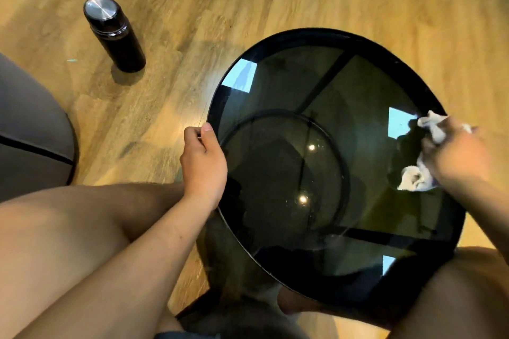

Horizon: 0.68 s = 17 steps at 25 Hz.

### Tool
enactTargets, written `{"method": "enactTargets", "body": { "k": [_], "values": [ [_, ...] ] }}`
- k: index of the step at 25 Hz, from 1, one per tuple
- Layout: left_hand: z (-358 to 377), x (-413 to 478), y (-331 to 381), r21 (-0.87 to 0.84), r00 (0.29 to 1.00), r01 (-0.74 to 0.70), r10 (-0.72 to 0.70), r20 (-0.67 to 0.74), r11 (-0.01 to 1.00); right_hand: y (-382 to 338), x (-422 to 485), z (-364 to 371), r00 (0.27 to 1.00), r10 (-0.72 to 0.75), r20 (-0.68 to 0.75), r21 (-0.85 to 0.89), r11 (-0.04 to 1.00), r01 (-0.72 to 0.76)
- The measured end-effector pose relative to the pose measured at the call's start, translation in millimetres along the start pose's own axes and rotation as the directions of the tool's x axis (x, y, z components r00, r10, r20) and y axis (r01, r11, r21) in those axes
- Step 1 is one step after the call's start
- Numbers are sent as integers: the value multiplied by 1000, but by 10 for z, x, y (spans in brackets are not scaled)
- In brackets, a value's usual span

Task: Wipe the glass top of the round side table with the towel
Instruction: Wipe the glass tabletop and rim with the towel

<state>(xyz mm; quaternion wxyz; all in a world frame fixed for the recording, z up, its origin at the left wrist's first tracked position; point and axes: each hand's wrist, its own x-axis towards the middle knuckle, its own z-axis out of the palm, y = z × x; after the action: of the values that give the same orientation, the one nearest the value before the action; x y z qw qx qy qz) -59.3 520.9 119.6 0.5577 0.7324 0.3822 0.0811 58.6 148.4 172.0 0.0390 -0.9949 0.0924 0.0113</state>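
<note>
The round side table has a dark glass top (316, 91) in a black rim, and it stands between my knees. My left hand (202, 164) grips the rim at the table's left edge, thumb on top of the glass. My right hand (457, 155) holds a crumpled white towel (413, 180) against the glass near the right edge. The towel bunches out above and below my fingers. That hand is blurred.
A black flask (114, 33) with a steel lid stands on the wooden floor at the upper left. A grey cushioned seat (30, 124) sits at the left edge. My bare legs (82, 242) flank the table at the bottom.
</note>
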Motion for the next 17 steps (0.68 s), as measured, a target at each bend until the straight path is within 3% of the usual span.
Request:
{"method": "enactTargets", "body": {
  "k": [3, 6, 9, 11, 14, 17],
  "values": [
    [0, -9, -12, 27, 1000, 10, -10, -24, 1000, 101, -900, 44, 997, 61, 46, -63, 996, -58],
    [1, -19, -12, 28, 999, 42, -42, -4, 999, -308, -1690, 148, 986, 167, -15, 82, 983, -166],
    [1, -23, 6, 50, 998, 61, -61, -7, 997, -710, -2316, 260, 999, -44, -17, 115, 992, 46],
    [-51, -95, 26, 72, 999, 43, -42, -20, 996, -802, -2409, 194, 985, -159, 66, 282, 950, 135],
    [-133, -273, 137, 311, 972, -189, 222, -74, 931, -708, -2396, 10, 993, -100, 61, 707, 707, 27],
    [-113, -693, 436, 273, 883, -460, 402, 242, 845, -655, -2366, -170, 977, 48, 206, 939, 270, -211]
  ]
}}
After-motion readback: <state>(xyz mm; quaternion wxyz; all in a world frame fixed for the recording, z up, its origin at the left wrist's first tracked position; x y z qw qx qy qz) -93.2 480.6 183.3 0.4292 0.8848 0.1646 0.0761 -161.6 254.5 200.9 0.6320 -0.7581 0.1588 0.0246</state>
